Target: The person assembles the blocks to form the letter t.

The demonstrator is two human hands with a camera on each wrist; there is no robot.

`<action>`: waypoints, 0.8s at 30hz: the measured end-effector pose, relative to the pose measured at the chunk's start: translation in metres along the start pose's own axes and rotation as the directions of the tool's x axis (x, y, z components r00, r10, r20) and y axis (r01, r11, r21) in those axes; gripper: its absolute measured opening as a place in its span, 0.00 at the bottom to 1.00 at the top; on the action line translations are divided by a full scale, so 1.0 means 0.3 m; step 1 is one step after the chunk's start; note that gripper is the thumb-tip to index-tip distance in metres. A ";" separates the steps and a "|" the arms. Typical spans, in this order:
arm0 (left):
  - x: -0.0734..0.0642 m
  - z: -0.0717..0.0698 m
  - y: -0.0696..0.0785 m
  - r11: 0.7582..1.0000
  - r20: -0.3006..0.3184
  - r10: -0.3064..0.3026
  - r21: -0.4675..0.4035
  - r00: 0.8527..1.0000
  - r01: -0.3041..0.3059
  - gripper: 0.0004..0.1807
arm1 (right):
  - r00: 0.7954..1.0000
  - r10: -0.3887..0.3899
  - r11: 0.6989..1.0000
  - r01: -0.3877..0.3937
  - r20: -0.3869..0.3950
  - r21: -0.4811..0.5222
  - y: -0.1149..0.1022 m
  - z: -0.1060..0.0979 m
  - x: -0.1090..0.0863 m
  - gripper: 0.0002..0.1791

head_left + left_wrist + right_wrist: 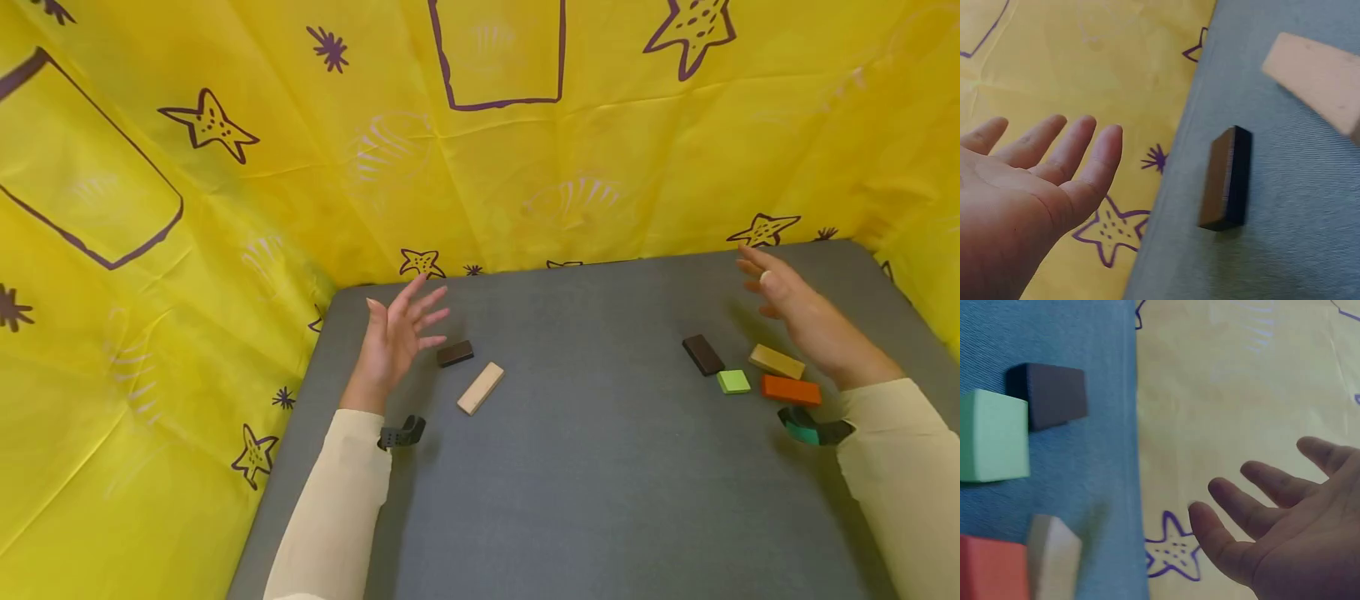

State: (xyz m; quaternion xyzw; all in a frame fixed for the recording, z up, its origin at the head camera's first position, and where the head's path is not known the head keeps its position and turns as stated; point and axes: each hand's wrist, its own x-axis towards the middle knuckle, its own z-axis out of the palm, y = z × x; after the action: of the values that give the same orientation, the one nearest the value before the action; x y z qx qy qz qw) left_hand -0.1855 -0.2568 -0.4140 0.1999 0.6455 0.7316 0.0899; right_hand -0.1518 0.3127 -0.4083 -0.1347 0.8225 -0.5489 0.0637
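Observation:
My left hand point(393, 337) hovers over the left side of the table with its fingers spread and nothing in it. Closest to it is a dark brown block point(455, 354), with a pale wooden block point(481, 388) just beyond; both also show in the left wrist view as a dark block point(1225, 178) and a pale block point(1319, 81). On the right, my right hand point(787, 304) is raised with fingers extended, holding nothing. Below it lie a tan block point(777, 362), an orange block point(791, 390), a light green block point(733, 382) and another dark brown block point(702, 355).
The grey table point(585, 467) carries the blocks in two groups, left and right. A yellow cloth point(480, 192) with starfish drawings hangs behind the table and along both sides. A dark band point(402, 432) sits at the left wrist, a dark and teal band point(813, 427) at the right.

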 end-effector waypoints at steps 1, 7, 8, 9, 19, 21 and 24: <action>-0.007 0.000 -0.011 1.000 -0.003 -0.005 -0.014 1.000 0.005 0.59 | 1.000 0.009 1.000 -0.009 0.001 0.016 0.008 0.006 -0.003 0.32; -0.052 0.008 -0.091 0.996 0.003 -0.045 -0.074 0.999 0.045 0.58 | 0.999 0.040 0.998 -0.040 -0.002 0.044 0.056 0.047 -0.017 0.32; -0.059 0.012 -0.105 0.996 0.003 -0.053 -0.075 0.999 0.053 0.58 | 1.000 0.031 0.999 -0.030 -0.006 0.041 0.063 0.055 -0.019 0.32; -0.067 0.017 -0.115 0.995 0.005 -0.064 -0.072 0.998 0.064 0.58 | 1.000 0.030 0.999 -0.030 -0.007 0.040 0.069 0.063 -0.021 0.32; -0.131 0.053 -0.185 0.987 0.085 -0.160 0.037 0.983 0.158 0.56 | 0.997 -0.042 0.999 0.041 -0.057 -0.023 0.166 0.152 -0.035 0.32; -0.141 0.056 -0.193 0.988 0.086 -0.154 0.030 0.984 0.152 0.55 | 0.997 0.006 0.998 -0.011 -0.073 -0.069 0.179 0.168 -0.038 0.35; -0.154 0.065 -0.206 0.991 0.086 -0.135 0.004 0.987 0.135 0.57 | 0.991 0.091 0.986 -0.103 -0.097 -0.129 0.190 0.195 -0.041 0.42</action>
State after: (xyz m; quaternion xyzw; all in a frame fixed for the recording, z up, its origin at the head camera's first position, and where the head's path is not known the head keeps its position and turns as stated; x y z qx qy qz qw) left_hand -0.1437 -0.2478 -0.4812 0.1871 0.6523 0.7152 0.1671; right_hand -0.1339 0.2851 -0.4841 -0.0734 0.8650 -0.4944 0.0437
